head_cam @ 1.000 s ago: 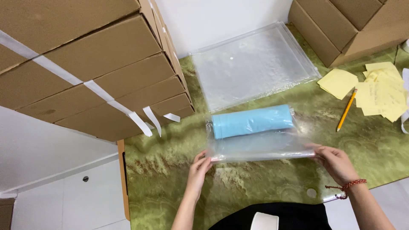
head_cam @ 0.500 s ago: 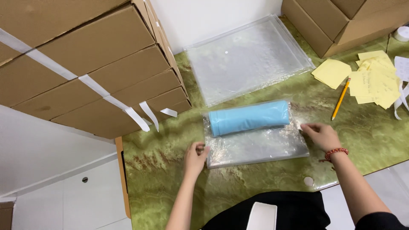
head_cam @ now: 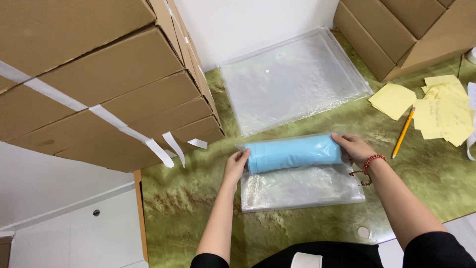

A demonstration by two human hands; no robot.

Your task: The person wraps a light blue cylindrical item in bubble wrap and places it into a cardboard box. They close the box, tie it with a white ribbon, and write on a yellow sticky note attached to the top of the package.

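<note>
Light-blue fabric, rolled into a tight cylinder (head_cam: 293,153), lies sealed inside a clear plastic bag (head_cam: 302,186) on the green marbled surface (head_cam: 188,213), near the person's body and just below a stack of empty clear bags (head_cam: 292,82). The left hand (head_cam: 235,166) cups the left end of the roll, fingers curled against it, and the right hand (head_cam: 353,148), with a red bead bracelet (head_cam: 366,166) at the wrist, presses the right end; both are half closed around the roll's ends rather than spread flat. A second ago the hands were lower, at the bag's near edge, with the flat part of the bag lifted a little off the surface; half a second ago they were smoothing it down at its sides. Now the loose part of the bag lies flat toward the person and the hands have moved up onto the roll itself, so the work seems to have passed from flattening the bag to gripping the bundle. To the left stand taped cardboard boxes (head_cam: 99,84), more cartons (head_cam: 406,34) at top right, and beside them yellow sticky notes (head_cam: 436,106) and a yellow pencil (head_cam: 403,132)
</note>
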